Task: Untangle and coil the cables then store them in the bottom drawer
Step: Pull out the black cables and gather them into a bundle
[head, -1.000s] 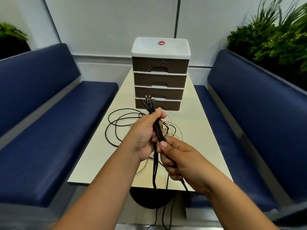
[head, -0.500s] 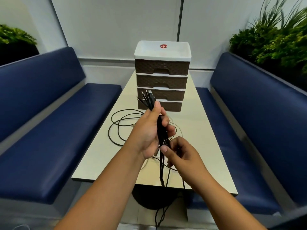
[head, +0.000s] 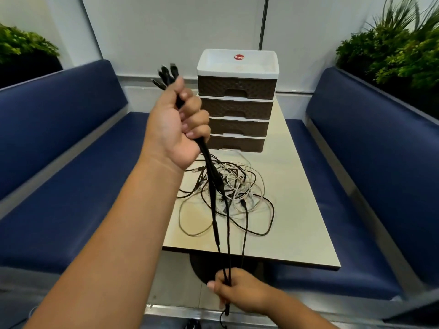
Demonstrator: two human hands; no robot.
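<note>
Untangling stage: left hand point(head: 177, 129) fisted on black cable bundle point(head: 213, 186), right hand point(head: 237, 296) pinching strands low; next, prob. free them from table pile point(head: 235, 186), then coil.

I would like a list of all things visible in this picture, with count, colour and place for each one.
drawer unit: one, four brown drawers, white top, far end of the table, all shut
table: one, cream, between the benches
tangled cables: one pile, black and white, on the table before the drawers
black cable bundle: one, stretched between both hands
benches: two, dark blue, left and right
plants: green, behind both benches
left hand: raised, fist around the bundle's plug end
right hand: low, gripping the bundle
</note>
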